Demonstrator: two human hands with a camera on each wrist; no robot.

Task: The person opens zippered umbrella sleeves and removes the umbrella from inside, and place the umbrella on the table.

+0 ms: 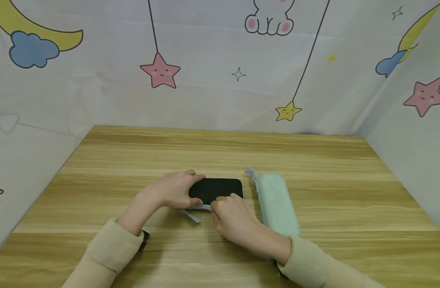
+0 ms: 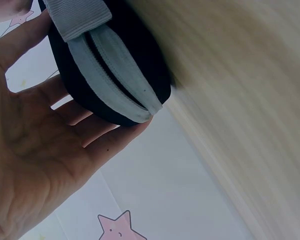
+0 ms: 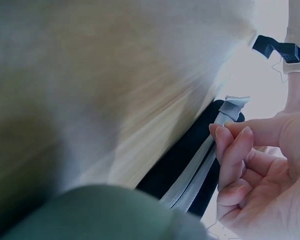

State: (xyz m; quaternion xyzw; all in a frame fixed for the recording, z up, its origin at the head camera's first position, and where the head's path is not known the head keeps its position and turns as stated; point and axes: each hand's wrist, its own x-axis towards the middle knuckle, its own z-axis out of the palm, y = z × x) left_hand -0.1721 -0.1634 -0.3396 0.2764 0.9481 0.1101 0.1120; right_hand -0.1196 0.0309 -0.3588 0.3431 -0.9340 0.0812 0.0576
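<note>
A black zippered case [image 1: 218,189] with a pale grey zipper band [image 2: 107,75] stands on the wooden table in front of me. My left hand [image 1: 177,188] grips its left end, thumb at the near side and fingers over the far side. At the near side, my right hand [image 1: 236,216] has curled fingers, with thumb and index fingertips pinching at the zipper; the pull itself is hidden by them. A grey fabric tab [image 3: 235,106] sticks out from the case's left end. Beside my right forearm lies a mint green case [image 1: 277,202], partly covered by that arm.
A grey strap [image 1: 249,172] extends from the mint case's far left corner. The wooden table [image 1: 133,152] reaches back to a white cloth wall [image 1: 205,100] printed with stars, moons and clouds. A similar cloth hangs at either side.
</note>
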